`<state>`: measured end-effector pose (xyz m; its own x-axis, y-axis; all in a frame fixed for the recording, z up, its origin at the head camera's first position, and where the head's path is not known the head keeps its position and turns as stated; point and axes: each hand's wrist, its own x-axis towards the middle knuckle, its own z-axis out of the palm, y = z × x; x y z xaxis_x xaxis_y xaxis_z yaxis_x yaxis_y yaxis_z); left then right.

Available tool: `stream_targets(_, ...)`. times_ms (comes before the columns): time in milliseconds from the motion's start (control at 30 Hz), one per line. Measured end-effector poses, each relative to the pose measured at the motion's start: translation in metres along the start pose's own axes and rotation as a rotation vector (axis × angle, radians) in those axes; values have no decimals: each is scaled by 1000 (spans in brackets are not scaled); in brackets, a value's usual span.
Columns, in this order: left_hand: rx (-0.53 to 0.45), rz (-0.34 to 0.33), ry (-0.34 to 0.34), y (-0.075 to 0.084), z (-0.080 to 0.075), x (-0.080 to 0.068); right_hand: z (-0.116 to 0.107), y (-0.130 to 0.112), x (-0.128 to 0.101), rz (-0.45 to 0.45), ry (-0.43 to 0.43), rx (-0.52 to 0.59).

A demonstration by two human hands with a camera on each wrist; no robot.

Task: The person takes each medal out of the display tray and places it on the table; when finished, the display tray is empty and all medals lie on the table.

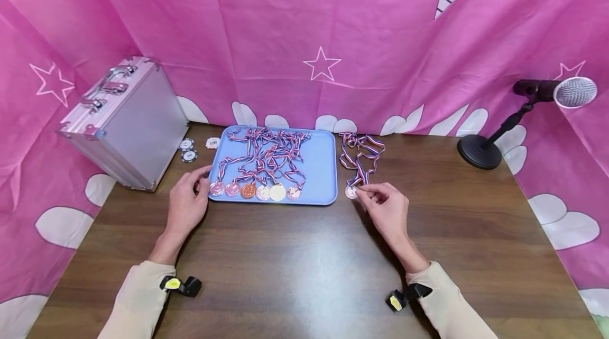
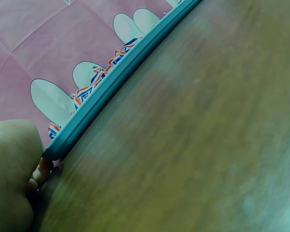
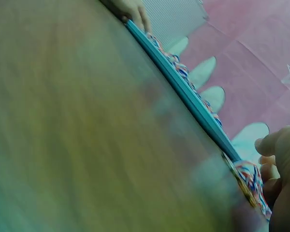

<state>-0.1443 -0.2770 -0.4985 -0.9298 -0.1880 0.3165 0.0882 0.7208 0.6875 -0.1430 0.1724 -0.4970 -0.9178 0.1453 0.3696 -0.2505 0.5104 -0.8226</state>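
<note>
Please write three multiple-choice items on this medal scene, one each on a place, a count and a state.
1. Where does the medal at the right hand lie?
A. on the blue tray
B. on the table, right of the tray
C. on the case

2. How many medals lie in a row on the blue tray?
A. two
B. six
C. ten

3. How is the silver case?
A. closed
B. wide open
C. lying on the tray

Key: 1 B, the disc rests on wood beside the tray's right edge; 2 B, six discs line the near edge; 3 A, its lid is shut.
</note>
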Motion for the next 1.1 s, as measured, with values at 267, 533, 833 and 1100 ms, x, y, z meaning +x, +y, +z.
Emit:
stream_targets(267,5,-2,-1,-2,0,0,26,-27,-6,-67,-49,22)
stream_targets(533,15,-13,-12,-1,0,-1,65,-51,-3,-129,-139,7)
stream_targets(833,10,-6,-4,-2,1,-1,97,-66,6,-189,-184,-308)
stream_targets(1100,11,-5,-4,-1,0,0,119,-35,15,-140,-213,-460)
